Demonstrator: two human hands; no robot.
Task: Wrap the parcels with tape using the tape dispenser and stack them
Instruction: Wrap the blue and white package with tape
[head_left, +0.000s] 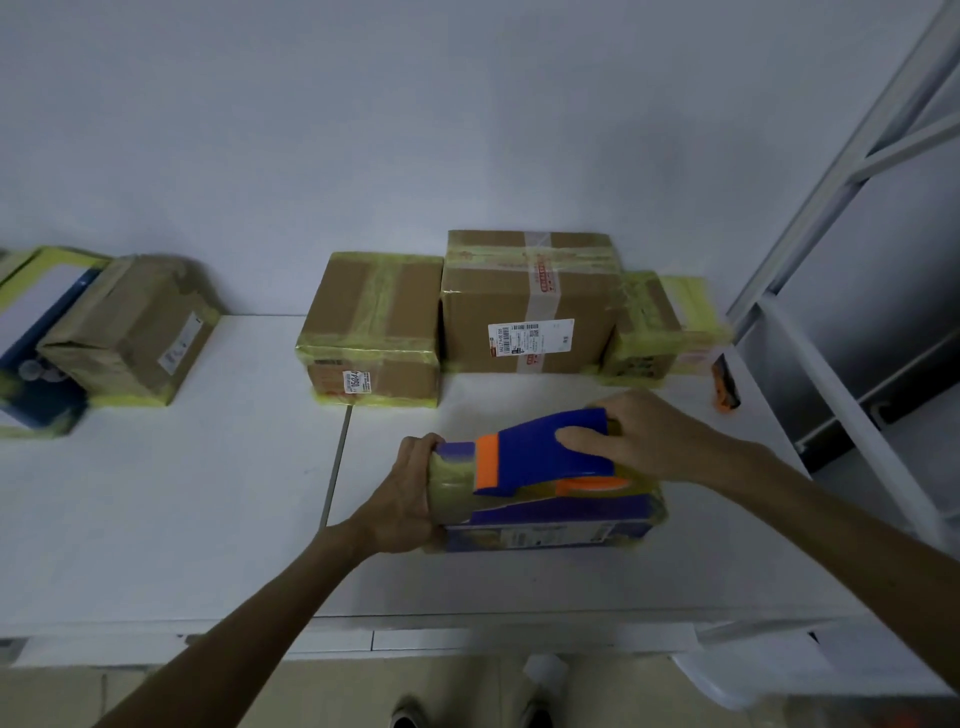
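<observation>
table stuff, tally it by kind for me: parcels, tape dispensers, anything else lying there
Parcels: 6
Tape dispenser: 1
Small orange-and-black object: 1
Total: 8

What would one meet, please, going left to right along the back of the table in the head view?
Blue-and-white box, wrinkled brown parcel, low yellow-taped carton, tall carton with white label, small yellow-taped parcel, orange-and-black tool.
</observation>
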